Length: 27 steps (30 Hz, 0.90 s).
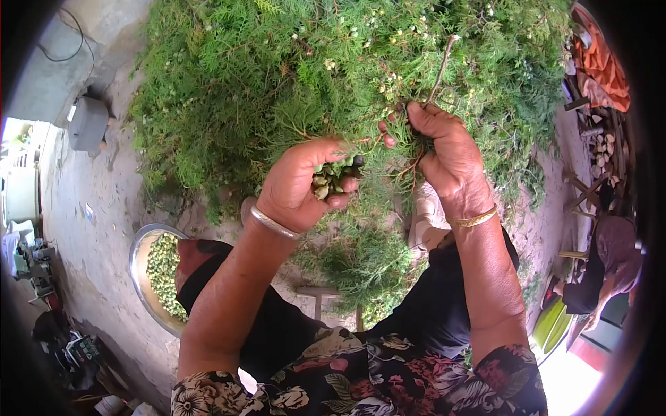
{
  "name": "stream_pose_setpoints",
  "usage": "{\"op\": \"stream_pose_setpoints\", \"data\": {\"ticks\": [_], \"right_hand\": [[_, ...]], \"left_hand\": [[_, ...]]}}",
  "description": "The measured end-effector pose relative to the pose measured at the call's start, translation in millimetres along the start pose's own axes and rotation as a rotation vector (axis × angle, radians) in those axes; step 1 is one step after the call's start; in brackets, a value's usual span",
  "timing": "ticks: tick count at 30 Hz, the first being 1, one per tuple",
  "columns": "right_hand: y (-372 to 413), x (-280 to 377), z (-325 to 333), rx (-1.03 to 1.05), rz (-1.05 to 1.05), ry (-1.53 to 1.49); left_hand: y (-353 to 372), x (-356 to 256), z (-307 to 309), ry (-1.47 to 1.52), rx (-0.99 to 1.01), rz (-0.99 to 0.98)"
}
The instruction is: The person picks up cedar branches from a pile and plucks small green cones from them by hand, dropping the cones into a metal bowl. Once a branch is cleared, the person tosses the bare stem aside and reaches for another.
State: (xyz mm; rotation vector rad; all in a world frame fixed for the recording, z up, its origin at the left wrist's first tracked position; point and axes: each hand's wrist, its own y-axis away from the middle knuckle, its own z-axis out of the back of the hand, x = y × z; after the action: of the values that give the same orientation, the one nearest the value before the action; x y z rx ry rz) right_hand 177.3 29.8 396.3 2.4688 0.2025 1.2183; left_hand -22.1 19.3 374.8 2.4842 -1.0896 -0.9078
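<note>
Green cones (331, 177): a small handful, olive-green, cupped in the left palm near frame centre, in front of the foliage.
Grey box (88, 123): far left, lying on the ground (90, 229) next to the edge of the foliage.
Metal bowl (136, 256): lower left, on the ground beside the person's left knee; round, shiny rim.
Bowl contents (164, 267): many more loose pieces of the same green colour, filling the visible part; the knee hides the rest.
Left hand (298, 187): raised over the lap, palm turned toward the camera; fingers (343, 201) curled up round the handful, thumb lying against it. A silver bangle (272, 223) sits at the wrist.
Foliage (277, 69): big heap of feathery green branches across the upper frame, with pale buds scattered in it; a smaller sprig lies between the knees.
Right hand (447, 149): just right of the left hand, close but apart; fingers (423, 114) pinched shut on a twig (441, 69) that rises bare from the heap. A gold bangle (473, 220) sits at the wrist.
Orange cloth (603, 62): top right, beyond the heap.
Second person (610, 263): right edge, bent forward, well apart from both hands; what they hold cannot be told.
</note>
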Motion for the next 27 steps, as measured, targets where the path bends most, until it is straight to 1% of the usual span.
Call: {"op": "stream_pose_setpoints", "data": {"ticks": [1,2,3,5,6,8,10,12,13,14,15,17,19,20,22,27], "right_hand": [[0,1,-1,-0.018,0.006,0.007],[1,1,-2,-0.037,0.013,0.014],[1,0,-2,-0.039,0.015,0.014],[2,-1,-1,-0.075,0.000,-0.034],[1,-2,-1,-0.080,0.001,-0.032],[-1,-2,0,-0.138,-0.048,-0.044],[-3,-3,3,-0.124,-0.043,-0.028],[-9,0,10,-0.108,-0.039,-0.012],[-16,5,16,-0.156,0.013,-0.059],[-19,8,21,-0.206,0.065,-0.104],[-18,10,21,-0.212,0.067,-0.104],[-13,19,17,-0.157,0.056,-0.140],[-9,17,13,-0.164,0.049,-0.151],[-10,14,15,-0.163,0.011,-0.210],[-11,12,13,-0.158,-0.029,-0.270],[-5,5,2,-0.129,-0.063,-0.275]], "left_hand": [[0,-2,-1,-0.026,-0.006,0.037],[1,-4,-6,-0.173,-0.059,0.071],[3,-3,-9,-0.174,-0.057,0.073],[5,-1,-13,-0.232,-0.134,0.145],[6,-1,-14,-0.238,-0.101,0.179],[5,2,-16,-0.261,-0.111,0.204],[6,4,-16,-0.286,-0.125,0.226],[6,5,-14,-0.297,-0.063,0.281],[8,8,-13,-0.297,-0.063,0.281],[10,15,-12,-0.371,-0.030,0.284],[12,20,-12,-0.446,0.005,0.288],[13,25,-13,-0.410,-0.012,0.265],[11,27,-9,-0.298,0.089,0.063],[11,27,-11,-0.297,0.087,0.063],[11,27,-17,-0.257,-0.036,-0.064],[-7,33,-15,-0.305,0.005,-0.076]]}}
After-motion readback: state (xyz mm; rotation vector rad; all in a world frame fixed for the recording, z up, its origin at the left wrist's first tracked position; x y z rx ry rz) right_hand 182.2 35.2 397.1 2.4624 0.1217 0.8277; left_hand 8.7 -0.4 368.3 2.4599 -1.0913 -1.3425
